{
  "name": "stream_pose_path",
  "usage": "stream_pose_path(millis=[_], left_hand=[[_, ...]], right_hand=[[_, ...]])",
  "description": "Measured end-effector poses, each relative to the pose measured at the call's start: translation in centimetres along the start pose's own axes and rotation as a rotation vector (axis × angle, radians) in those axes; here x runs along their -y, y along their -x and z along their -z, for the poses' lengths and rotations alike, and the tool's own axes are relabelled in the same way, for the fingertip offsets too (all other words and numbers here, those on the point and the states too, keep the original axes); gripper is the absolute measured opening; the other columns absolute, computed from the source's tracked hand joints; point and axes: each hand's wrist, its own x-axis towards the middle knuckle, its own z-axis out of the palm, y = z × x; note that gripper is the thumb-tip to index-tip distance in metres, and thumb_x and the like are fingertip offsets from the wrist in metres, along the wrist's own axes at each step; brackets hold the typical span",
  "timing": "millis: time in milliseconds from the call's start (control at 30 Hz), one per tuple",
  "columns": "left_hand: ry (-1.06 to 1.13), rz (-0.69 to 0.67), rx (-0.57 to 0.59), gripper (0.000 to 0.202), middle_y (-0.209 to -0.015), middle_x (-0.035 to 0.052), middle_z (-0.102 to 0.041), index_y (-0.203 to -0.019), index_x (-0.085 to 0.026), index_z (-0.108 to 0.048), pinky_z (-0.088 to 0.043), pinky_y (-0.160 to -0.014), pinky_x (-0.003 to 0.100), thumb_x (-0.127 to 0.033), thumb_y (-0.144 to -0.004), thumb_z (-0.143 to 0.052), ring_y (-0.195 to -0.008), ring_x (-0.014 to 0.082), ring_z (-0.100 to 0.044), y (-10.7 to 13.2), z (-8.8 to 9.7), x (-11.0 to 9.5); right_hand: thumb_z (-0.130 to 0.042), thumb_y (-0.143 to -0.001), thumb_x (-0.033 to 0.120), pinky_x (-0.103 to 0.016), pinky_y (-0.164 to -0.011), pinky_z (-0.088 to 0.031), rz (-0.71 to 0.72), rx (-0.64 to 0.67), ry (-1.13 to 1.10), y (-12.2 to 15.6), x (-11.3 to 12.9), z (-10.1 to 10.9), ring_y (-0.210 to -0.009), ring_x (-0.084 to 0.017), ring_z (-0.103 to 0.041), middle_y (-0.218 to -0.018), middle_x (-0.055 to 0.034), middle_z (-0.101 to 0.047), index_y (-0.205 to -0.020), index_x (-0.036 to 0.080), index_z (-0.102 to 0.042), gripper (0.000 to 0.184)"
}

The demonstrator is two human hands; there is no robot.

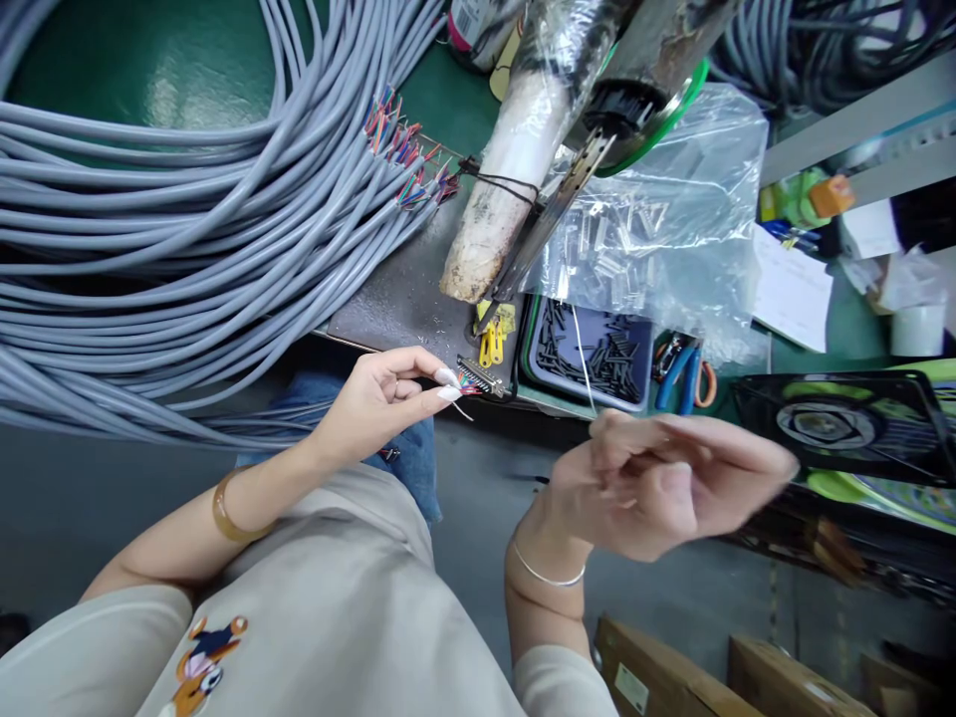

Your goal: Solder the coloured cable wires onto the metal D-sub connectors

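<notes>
Connector just beyond left hand's fingertips; touching wires.

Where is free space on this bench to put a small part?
Bare: the dark plate between grey cables and wrapped roll; green bench inside the cable loop. Crowded: around the black tray and plastic bag.
</notes>
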Motion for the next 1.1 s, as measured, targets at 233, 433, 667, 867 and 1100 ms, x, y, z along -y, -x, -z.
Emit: stream_pose_path(millis=[233,433,667,867,1100], left_hand=[[0.035,-0.061,0.112,0.013,-0.092,0.0058,-0.073,-0.083,-0.012,-0.073,-0.050,-0.049,0.015,-0.021,-0.080,-0.081,-0.053,0.0027,-0.055,0.0,1.4,0.6],[0.100,-0.017,0.152,0.017,-0.095,0.0090,-0.077,-0.078,-0.013,-0.073,-0.055,-0.055,0.017,-0.022,-0.075,-0.086,-0.062,0.0077,-0.064,0.2,2.1,1.6],[0.156,-0.083,0.165,0.012,-0.091,0.0059,-0.076,-0.078,-0.014,-0.075,-0.056,-0.055,0.015,-0.017,-0.075,-0.087,-0.058,0.0058,-0.063,0.2,2.5,1.7],[0.133,-0.121,0.185,0.012,-0.097,0.0071,-0.077,-0.080,-0.014,-0.075,-0.055,-0.053,0.016,-0.018,-0.076,-0.085,-0.056,0.0055,-0.063,0.2,2.6,1.6],[0.051,0.065,0.028,0.026,-0.068,-0.0013,-0.068,-0.082,-0.015,-0.065,-0.038,-0.040,0.017,-0.030,-0.077,-0.086,-0.041,0.0050,-0.054,0.2,1.5,0.4]], right_hand=[[-0.069,-0.088,0.003,-0.032,-0.069,-0.068,0.068,0.342,0.284,0.9,1.0,0.9,-0.077,-0.019,-0.080,-0.089,0.0014,-0.080,-0.114,0.025,-0.070,0.033],[-0.073,-0.087,0.006,-0.026,-0.069,-0.065,0.342,0.675,0.304,1.4,2.0,0.9,-0.083,-0.016,-0.079,-0.106,-0.0077,-0.082,-0.095,0.017,-0.069,0.015],[-0.071,-0.087,0.002,-0.030,-0.081,-0.067,0.384,0.716,0.305,1.5,1.7,0.4,-0.094,-0.019,-0.079,-0.104,-0.0109,-0.082,-0.098,0.015,-0.069,0.017],[-0.068,-0.088,0.002,-0.030,-0.082,-0.067,0.386,0.675,0.327,2.0,1.3,0.8,-0.097,-0.020,-0.079,-0.106,-0.0108,-0.082,-0.101,0.014,-0.070,0.018],[-0.075,-0.084,0.004,-0.024,-0.071,-0.064,0.109,0.522,0.274,2.8,0.4,0.1,-0.084,-0.015,-0.079,-0.100,-0.0037,-0.082,-0.098,0.021,-0.068,0.023]])
